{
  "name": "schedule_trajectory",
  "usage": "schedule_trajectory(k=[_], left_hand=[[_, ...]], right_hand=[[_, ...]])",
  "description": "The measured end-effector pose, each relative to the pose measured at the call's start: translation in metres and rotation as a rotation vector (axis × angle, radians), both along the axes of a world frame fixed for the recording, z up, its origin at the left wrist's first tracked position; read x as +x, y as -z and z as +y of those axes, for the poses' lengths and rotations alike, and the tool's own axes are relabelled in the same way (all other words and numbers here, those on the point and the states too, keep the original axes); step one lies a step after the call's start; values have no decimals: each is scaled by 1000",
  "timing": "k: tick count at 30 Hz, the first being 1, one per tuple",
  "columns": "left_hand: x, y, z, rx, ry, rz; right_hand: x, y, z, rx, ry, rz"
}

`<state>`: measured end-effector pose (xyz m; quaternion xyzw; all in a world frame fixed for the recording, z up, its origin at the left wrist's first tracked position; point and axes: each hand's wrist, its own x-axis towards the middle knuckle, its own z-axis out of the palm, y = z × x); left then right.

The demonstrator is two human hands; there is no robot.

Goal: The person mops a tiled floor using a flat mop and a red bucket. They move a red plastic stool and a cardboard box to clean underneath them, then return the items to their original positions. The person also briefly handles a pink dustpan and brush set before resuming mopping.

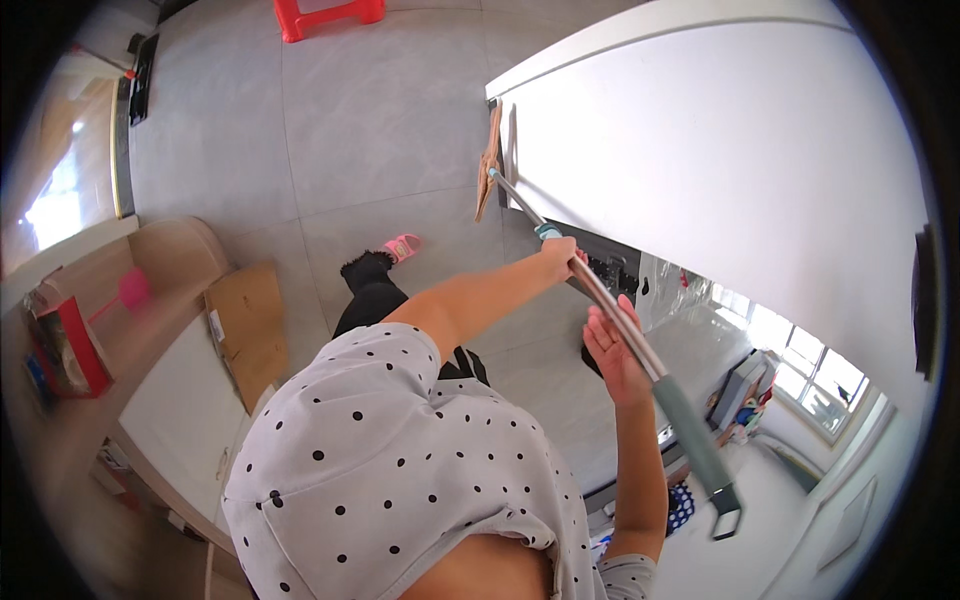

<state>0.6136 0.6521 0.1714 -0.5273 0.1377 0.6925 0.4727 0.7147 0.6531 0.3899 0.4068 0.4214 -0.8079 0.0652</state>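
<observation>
A flat mop slants across the view, with a brown pad [487, 168] at its far end beside the foot of a white wall or panel. Its metal pole [632, 338] leads back to a grey-green grip [690, 430] with a hanging loop at the end. My left hand [560, 258] is wrapped round the pole just above a pale blue collar [548, 231]. Lower along the pole, my right hand [622, 368] is open, fingers stretched out and palm by the pole; whether it touches cannot be made out.
The tall white panel [720, 140] rises close on the right. Grey tiles [380, 120] cover the floor, with a red plastic stool [330, 14] far off. At left are a flattened cardboard box [246, 330] and a wooden shelf unit [180, 250]. A pink slipper [403, 247] shows on my foot.
</observation>
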Motion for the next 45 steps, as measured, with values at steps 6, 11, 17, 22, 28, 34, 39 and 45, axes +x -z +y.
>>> schedule_trajectory(k=[6,11,17,22,28,34,39,45], left_hand=[[-26,-12,-5,-17,83,124],[-69,4,-31,45,65,221],[-109,3,-46,111,-12,206],[-142,38,-33,193,-151,63],[-186,40,-27,176,-80,115],[-214,19,-39,191,-72,201],[-214,28,-37,219,-75,256],[-203,34,-29,253,-109,159]], right_hand=[[-57,-8,14,1491,-912,332],[-103,28,-23,852,-435,166],[-151,47,-25,940,-506,205],[-198,46,-23,962,-745,182],[-258,42,-21,942,-782,50],[-299,31,-17,901,-764,88],[-309,43,-13,940,-853,68],[-308,39,-19,1083,-912,-79]])
